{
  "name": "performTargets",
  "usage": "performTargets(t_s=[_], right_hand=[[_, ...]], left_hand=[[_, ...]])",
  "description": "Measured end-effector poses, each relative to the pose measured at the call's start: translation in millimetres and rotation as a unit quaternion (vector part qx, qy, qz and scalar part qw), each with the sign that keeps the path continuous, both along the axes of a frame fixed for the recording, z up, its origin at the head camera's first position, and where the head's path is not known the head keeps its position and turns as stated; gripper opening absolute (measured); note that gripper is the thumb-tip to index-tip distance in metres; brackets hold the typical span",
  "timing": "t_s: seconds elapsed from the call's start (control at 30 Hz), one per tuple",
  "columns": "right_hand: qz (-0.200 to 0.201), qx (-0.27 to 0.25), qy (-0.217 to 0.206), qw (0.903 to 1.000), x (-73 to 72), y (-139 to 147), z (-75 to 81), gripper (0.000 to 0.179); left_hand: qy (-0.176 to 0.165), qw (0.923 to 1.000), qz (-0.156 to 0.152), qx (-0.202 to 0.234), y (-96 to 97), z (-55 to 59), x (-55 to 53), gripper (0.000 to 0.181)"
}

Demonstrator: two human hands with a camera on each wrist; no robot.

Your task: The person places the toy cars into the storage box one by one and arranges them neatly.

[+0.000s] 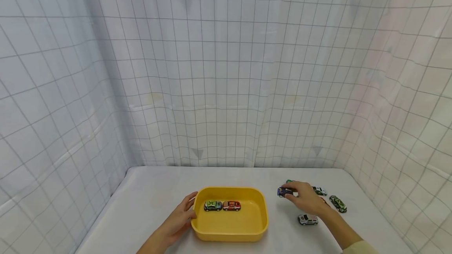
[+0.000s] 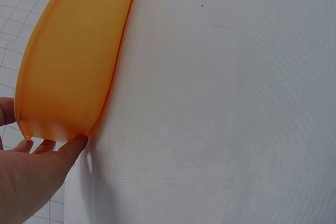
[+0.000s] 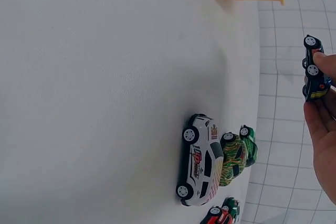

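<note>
A yellow tray [image 1: 231, 235] holds a green toy car [image 1: 213, 205] and a red toy car [image 1: 231, 205] end to end near its back wall. My left hand [image 1: 178, 220] is at the tray's left end, fingers spread along the outside of that wall; in the left wrist view the fingertips touch the orange-looking wall [image 2: 68, 77]. To the right of the tray, my right hand [image 1: 306, 199] pinches a dark blue toy car [image 1: 284, 192] between thumb and fingers. The right wrist view shows this blue car [image 3: 313, 72] held up, its wheels facing the camera.
Around the right hand stand a white toy car [image 1: 308, 219], a green patterned car [image 1: 338, 204], a white-and-green car [image 1: 319, 191] and a green car [image 1: 289, 181]. A red car [image 3: 218, 216] is partly hidden. White gridded curtains [image 1: 226, 89] enclose the white table [image 1: 155, 187].
</note>
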State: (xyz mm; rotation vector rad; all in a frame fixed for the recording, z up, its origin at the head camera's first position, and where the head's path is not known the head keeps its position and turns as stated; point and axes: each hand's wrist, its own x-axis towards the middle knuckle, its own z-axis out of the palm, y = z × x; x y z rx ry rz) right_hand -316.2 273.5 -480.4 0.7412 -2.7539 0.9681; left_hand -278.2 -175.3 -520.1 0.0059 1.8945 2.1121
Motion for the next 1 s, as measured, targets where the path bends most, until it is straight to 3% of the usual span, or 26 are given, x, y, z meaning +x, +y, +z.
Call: performTargets(t_s=[0.63, 1.0], right_hand=[[0.048, -0.004, 0.005, 0.9988, -12.9, -42.5, -0.1, 0.026], [0.080, 0.002, -0.014, 0.9967, -17.2, -75.6, 1.0, 0.026]], left_hand=[[-0.003, 1.0000, 0.001, 0.002, -0.5, -0.4, -0.7, 0.086], [0.001, 1.0000, -0.005, 0.005, -1.3, -2.1, -0.8, 0.086]])
